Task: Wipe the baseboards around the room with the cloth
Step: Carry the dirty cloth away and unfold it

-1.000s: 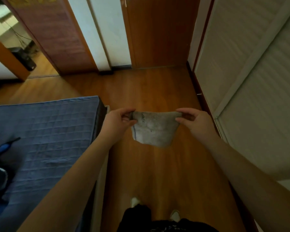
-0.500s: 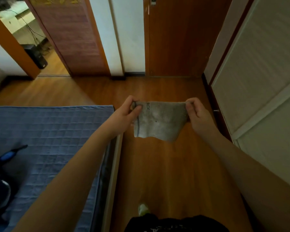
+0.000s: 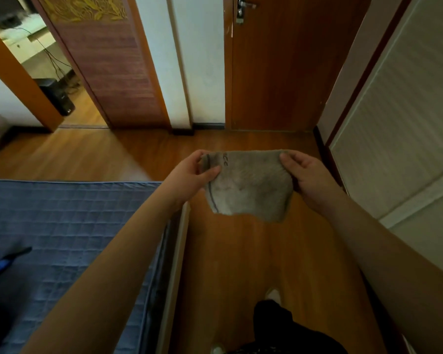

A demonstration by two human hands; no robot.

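A small grey cloth (image 3: 248, 186) with a dark stripe hangs stretched between my two hands above the wooden floor. My left hand (image 3: 192, 175) pinches its upper left corner and my right hand (image 3: 308, 176) grips its upper right corner. A dark baseboard (image 3: 207, 126) runs along the foot of the white far wall, between the two doors. Another dark baseboard strip (image 3: 321, 143) follows the right wall down beside the wardrobe.
A bed with a blue quilted cover (image 3: 67, 226) fills the left side, its wooden frame edge (image 3: 175, 272) bordering the floor strip where I stand. Pale sliding wardrobe doors (image 3: 399, 139) line the right. A closed wooden door (image 3: 279, 67) is ahead, an open doorway (image 3: 49, 80) at far left.
The view has advanced toward the far wall and tilted up, so the doors look nearer. Both hands still hold the cloth spread, now a little higher and flatter.
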